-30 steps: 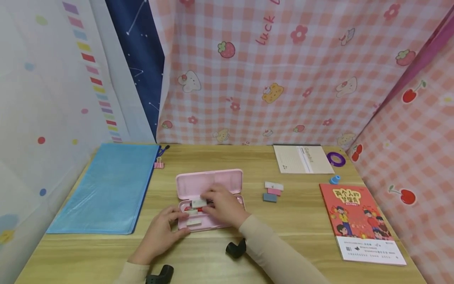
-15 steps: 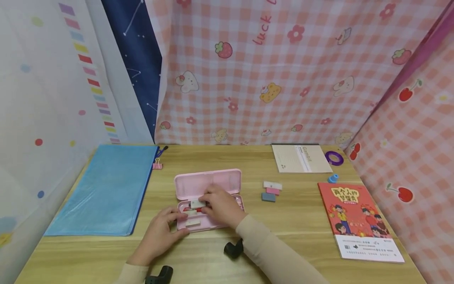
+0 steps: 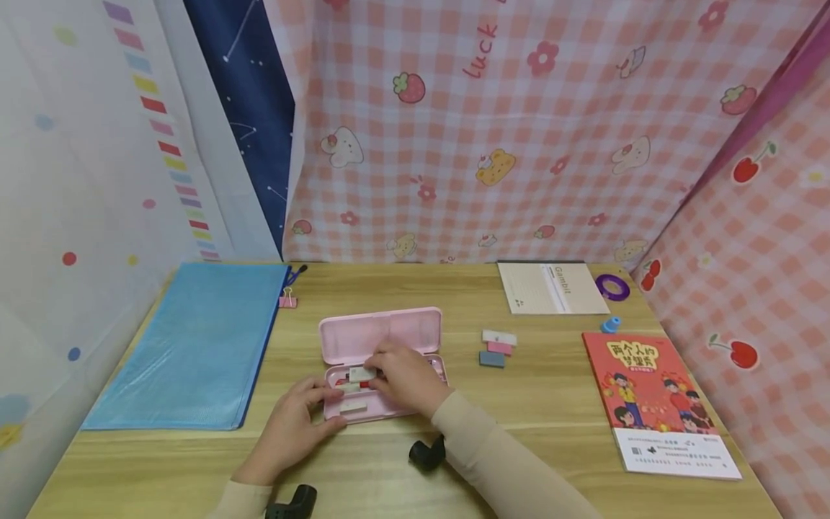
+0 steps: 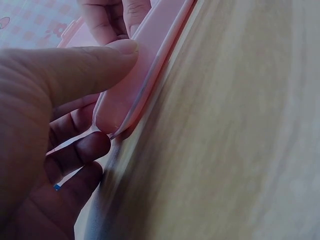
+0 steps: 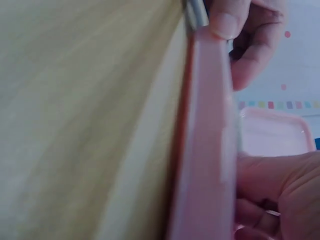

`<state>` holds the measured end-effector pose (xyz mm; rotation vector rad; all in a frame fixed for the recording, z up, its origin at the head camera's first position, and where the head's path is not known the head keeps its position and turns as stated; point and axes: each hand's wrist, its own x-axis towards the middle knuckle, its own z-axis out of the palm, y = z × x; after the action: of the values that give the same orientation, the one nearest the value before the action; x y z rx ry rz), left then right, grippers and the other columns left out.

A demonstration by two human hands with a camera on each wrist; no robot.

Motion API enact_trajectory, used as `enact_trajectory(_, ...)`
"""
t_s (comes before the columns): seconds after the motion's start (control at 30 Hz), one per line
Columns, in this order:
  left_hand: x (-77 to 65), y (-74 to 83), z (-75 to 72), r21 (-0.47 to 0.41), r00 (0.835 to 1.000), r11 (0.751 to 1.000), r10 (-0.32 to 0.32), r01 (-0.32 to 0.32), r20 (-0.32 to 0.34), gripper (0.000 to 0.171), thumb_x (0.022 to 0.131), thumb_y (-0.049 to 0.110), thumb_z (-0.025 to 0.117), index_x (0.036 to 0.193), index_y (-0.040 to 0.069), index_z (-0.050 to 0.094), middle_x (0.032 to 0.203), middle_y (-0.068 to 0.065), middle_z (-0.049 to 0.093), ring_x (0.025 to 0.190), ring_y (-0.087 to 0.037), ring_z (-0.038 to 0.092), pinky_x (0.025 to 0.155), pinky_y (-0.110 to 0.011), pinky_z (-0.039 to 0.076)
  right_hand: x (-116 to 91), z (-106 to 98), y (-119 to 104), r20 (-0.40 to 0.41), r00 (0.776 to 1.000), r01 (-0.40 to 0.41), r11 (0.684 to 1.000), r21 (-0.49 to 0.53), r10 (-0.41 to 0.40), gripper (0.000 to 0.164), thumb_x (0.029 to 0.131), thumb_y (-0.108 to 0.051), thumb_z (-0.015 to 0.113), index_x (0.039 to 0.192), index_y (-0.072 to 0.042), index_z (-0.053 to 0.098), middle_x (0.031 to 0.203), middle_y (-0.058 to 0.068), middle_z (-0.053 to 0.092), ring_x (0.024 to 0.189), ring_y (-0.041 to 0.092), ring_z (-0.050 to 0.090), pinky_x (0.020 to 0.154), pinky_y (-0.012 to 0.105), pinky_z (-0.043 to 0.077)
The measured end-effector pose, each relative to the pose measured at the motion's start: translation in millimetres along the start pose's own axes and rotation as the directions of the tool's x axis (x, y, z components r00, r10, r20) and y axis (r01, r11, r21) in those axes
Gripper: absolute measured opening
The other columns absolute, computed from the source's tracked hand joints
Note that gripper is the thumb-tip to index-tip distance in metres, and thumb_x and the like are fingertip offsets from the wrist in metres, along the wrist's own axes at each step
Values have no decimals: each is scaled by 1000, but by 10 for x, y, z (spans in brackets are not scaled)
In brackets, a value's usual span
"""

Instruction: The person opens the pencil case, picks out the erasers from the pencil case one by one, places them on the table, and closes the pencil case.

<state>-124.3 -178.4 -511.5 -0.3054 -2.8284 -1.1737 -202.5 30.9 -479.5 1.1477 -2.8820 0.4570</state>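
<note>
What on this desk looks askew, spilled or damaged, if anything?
Nothing looks spilled or damaged. Only slightly askew: the white block, pink block and blue-grey block, right of the open pink case, lie staggered rather than lined up.

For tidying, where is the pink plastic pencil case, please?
In the head view, the pencil case is just left of centre, left hand at its left end, right hand over it.

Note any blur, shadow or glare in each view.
Head: fairly even light, faint sheen on the blue folder; left wrist: dim, dark shadow on the table by the pink case's end; right wrist: tabletop blurred, case's near part soft.
</note>
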Motion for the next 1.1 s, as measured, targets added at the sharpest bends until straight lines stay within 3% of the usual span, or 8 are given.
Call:
enact_trajectory(0.27,12,-3,0,-7,1000,1000,1,-1,0,35,71,21,86,104,15,74,111,4,61,111,-20,55,99,-45,45,15,-23,-29,16,999,-37,999,-15,38,24,86,-23,73,109,-14,70,103,-3,65,94,10,60,85,25,50)
enact_trajectory(0.47,4,5,12,-5,1000,1000,-8,8,0,35,71,22,86,103,15,74,109,5,60,110,-19,55,98,-45,45,-98,-72,26,-17,997,-78,996,45,79,22,89,-22,69,108,-13,65,104,-1,60,95,13,57,85,28,50)
enact_trajectory(0.63,-4,15,23,-9,1000,1000,-7,7,5,35,71,22,86,104,15,74,110,4,60,111,-20,55,99,-46,45,-398,-205,261,-123,983,-114,982,149,133,21,90,-21,68,108,-11,63,100,0,58,90,14,55,79,32,52)
enact_trajectory(0.87,1,20,1,9,1000,1000,-10,10,-2,36,71,24,86,103,15,74,111,4,61,112,-20,55,99,-45,45,-970,-365,791,-239,944,-164,952,257,227,24,82,-6,75,104,-8,65,99,1,59,87,16,58,76,32,53)
enact_trajectory(1.1,10,10,3,13,1000,1000,-6,6,-1,36,72,24,86,104,13,74,112,2,60,111,-21,55,98,-46,45,-1402,-384,1216,-142,925,-310,915,257,353,20,85,-7,72,102,-11,64,95,0,57,81,13,53,70,31,50)
